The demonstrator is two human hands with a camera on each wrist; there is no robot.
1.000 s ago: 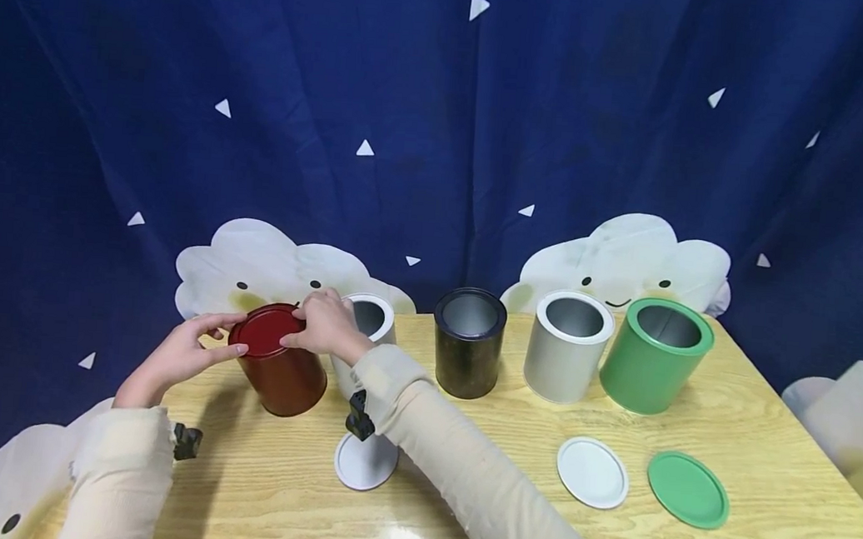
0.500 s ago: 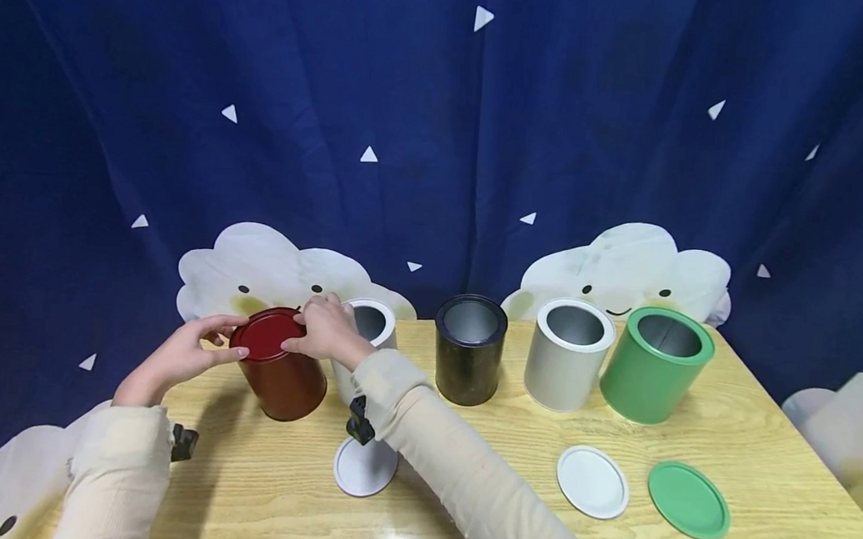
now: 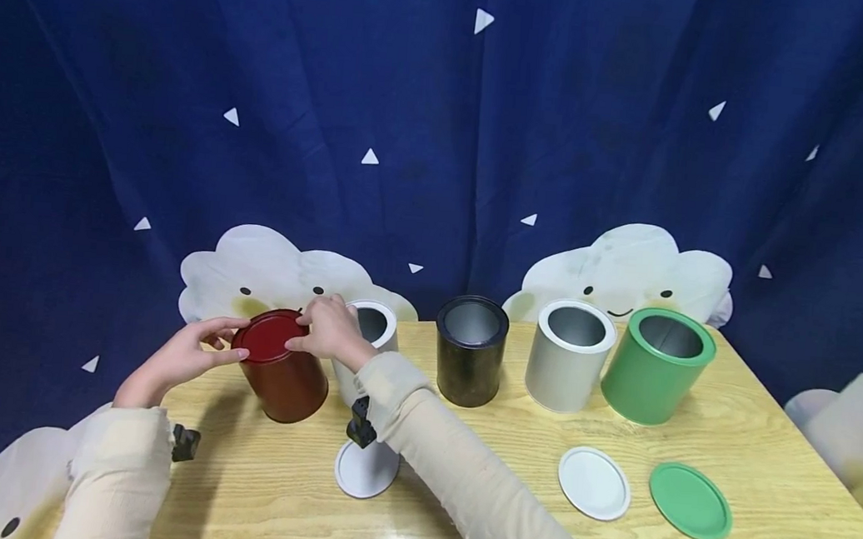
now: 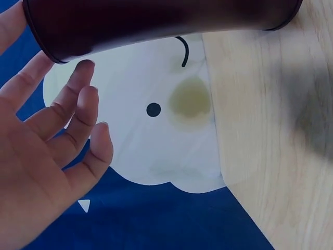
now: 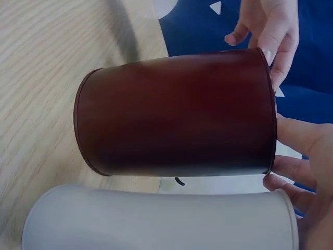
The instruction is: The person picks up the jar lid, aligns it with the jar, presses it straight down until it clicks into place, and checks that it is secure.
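Observation:
A dark red can (image 3: 288, 391) stands upright at the left of the table, topped by a red lid (image 3: 265, 338). My left hand (image 3: 180, 359) touches the lid's left edge with thumb and index finger spread; its other fingers hang loosely bent off the can in the left wrist view. From the right, my right hand (image 3: 331, 329) rests its thumb on the lid, with its fingers at the far rim. The right wrist view has both hands' fingertips along the top rim of the can (image 5: 177, 114). Beside it, a lidless white can (image 3: 385, 339) is partly hidden by my right hand.
Farther right stand a black can (image 3: 468, 372), a wider white can (image 3: 563, 375) and a green can (image 3: 644, 389), all with open tops. A small white lid (image 3: 366, 469), a larger white lid (image 3: 593, 483) and a green lid (image 3: 690, 501) lie in front on the wooden table (image 3: 509, 450).
The head view has tipped slightly, so the cans and lids appear a little lower. Both hands keep their places on the red lid.

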